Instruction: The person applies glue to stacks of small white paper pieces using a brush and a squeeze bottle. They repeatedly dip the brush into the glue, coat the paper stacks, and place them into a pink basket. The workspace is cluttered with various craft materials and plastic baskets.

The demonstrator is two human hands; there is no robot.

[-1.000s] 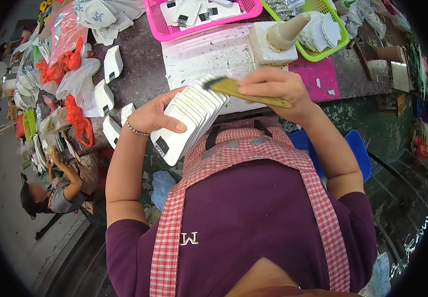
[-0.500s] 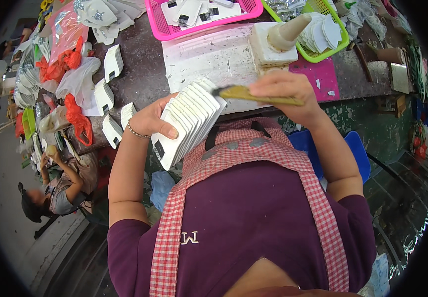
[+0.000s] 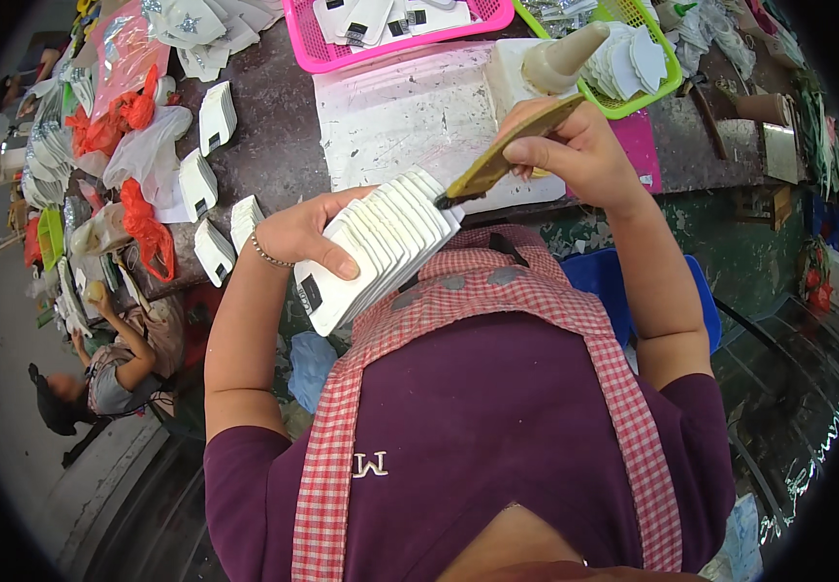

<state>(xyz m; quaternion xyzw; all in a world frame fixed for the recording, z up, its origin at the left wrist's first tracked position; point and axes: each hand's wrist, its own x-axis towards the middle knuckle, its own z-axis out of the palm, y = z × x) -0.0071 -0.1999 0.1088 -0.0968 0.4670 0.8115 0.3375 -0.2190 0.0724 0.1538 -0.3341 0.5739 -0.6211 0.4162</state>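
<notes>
My left hand (image 3: 305,236) is closed round a fanned stack of white cards (image 3: 392,238), its thumb pressed on the front one. The cards overlap like steps, and the front one carries a small black patch. In my right hand (image 3: 582,160) is a flat, yellowish-brown brush (image 3: 505,153), gripped between thumb and fingers. The brush slants down to the left, and its dark tip meets the stack's right edge near the top. Both hands are in front of the checked apron, by the table's near edge.
Behind my hands lies a paint-smeared white board (image 3: 410,116) with a cream cone-tipped bottle (image 3: 563,58). Pink (image 3: 318,60) and green (image 3: 674,85) baskets hold white pieces. Several card stacks (image 3: 198,184) and red plastic bags (image 3: 150,233) lie left. Another person (image 3: 129,359) sits far left.
My right hand has tilted the brush from nearly level to a steep slant, its tip lower against the stack. The left hand's stack has turned slightly, its far end lower and further right.
</notes>
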